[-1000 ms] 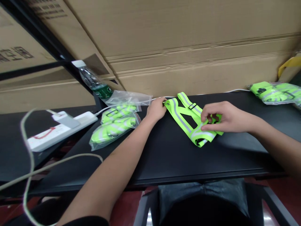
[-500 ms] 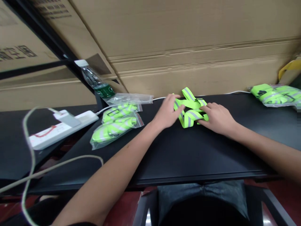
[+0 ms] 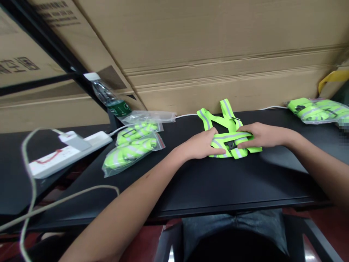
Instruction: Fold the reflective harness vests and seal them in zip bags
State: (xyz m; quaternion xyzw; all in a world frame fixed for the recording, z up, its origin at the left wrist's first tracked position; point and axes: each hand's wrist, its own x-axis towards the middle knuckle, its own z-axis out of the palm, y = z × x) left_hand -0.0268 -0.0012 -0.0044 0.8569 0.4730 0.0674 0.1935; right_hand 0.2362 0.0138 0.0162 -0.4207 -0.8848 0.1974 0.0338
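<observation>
A neon-yellow reflective strap harness (image 3: 231, 136) with grey stripes lies partly spread on the black table, its loops reaching back toward the cardboard. A black buckle (image 3: 231, 145) shows in its middle, between my hands. My left hand (image 3: 203, 144) grips the harness at its left side, thumb over the straps. On the right, my right hand (image 3: 257, 135) pinches the other end of the same front band, fingers pointing left. Part of the webbing is hidden under the fingers of both hands.
Clear bags of folded harnesses (image 3: 131, 152) lie to the left, and another bagged harness (image 3: 313, 109) lies at the far right. A plastic bottle (image 3: 109, 96) leans beside a white power strip (image 3: 68, 154) with cables. Cardboard (image 3: 218, 54) walls the table's back edge.
The harness went from a bunched tangle to a wider, flatter spread, its front band drawn toward me. My left hand came nearer and right; my right hand shifted slightly right.
</observation>
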